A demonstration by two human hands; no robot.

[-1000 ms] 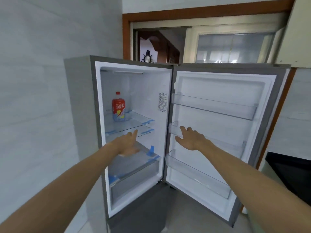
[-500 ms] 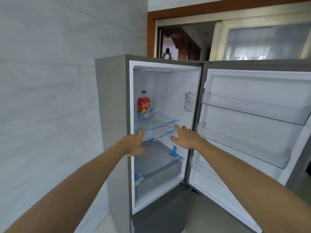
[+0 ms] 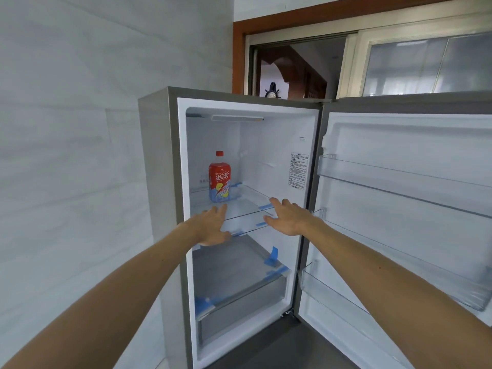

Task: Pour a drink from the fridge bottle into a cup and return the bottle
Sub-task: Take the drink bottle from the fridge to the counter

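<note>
Your fridge door (image 3: 399, 209) is open, nothing else done: the bottle (image 3: 219, 179) stands at frame centre on its shelf (image 3: 247, 206), your left hand (image 3: 211, 225) and right hand (image 3: 288, 217) spread, empty, just below; grabbing, pouring, returning remain

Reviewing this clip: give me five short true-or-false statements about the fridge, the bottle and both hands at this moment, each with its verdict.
1. The fridge door is open. True.
2. The left hand grips the bottle. False: its fingers are straight and hold nothing.
3. The bottle lies on its side. False: it stands upright on the upper glass shelf.
4. The bottle has a red cap. True.
5. The right hand holds nothing. True.
</note>
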